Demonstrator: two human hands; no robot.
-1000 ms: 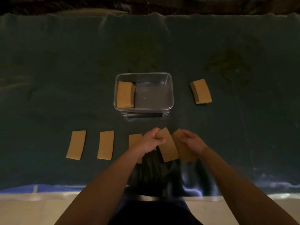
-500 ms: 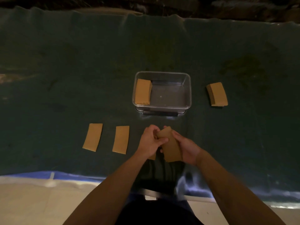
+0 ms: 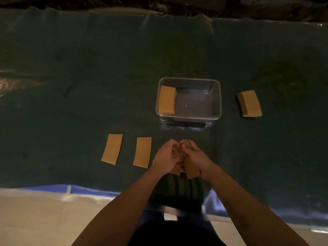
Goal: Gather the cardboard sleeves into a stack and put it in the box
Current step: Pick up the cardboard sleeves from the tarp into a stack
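My left hand [image 3: 166, 157] and my right hand [image 3: 196, 157] are pressed together over brown cardboard sleeves [image 3: 190, 170]; the sleeves' lower ends stick out below the palms. Left of the hands two single flat sleeves lie side by side, one [image 3: 142, 152] close by and one [image 3: 112, 149] farther out. A clear plastic box [image 3: 217, 99] stands beyond the hands, with a stack of sleeves [image 3: 167, 100] against its left wall. Another stack of sleeves [image 3: 249, 103] rests on the cloth to the right of the box.
A dark green cloth [image 3: 71, 86] covers the table. Its near edge [image 3: 88, 189] runs just below the hands, with pale floor [image 3: 35, 219] beneath. The far edge of the cloth meets a dark background at the top.
My hands have come together, bringing the two held sleeves over the third one that lay by my left hand. The view has shifted, so the box now sits farther right.
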